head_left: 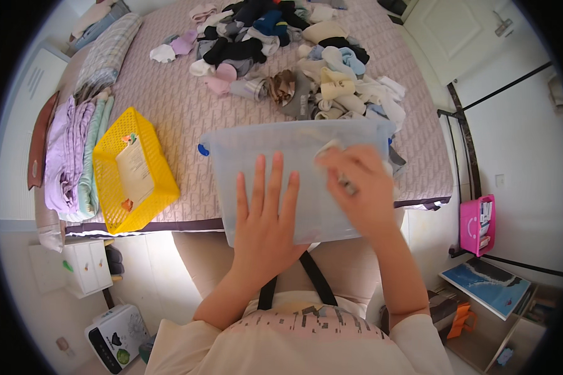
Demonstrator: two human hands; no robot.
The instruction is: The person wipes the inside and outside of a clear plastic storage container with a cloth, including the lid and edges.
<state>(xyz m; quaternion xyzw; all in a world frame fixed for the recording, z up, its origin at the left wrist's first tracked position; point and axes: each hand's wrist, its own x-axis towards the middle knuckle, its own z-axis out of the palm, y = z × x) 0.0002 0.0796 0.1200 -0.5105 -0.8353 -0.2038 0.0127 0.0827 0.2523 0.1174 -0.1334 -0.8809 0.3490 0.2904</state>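
A translucent pale-blue plastic storage box (306,219) stands at the bed's near edge, over my lap, with a broad flat face toward me. A blue clip shows at its far left corner. My left hand (266,215) lies flat on that face, fingers spread and holding nothing. On the right part of the same face, my right hand (363,178) is closed on a crumpled whitish cloth (328,148). That hand is slightly blurred, and most of the cloth is hidden in its fingers.
Behind the box, a heap of socks and small clothes (250,50) covers much of the bed (169,87). A yellow basket (166,181) sits left, beside folded purple and green bedding (69,150). A pink basket (475,225) hangs on a black rack at right.
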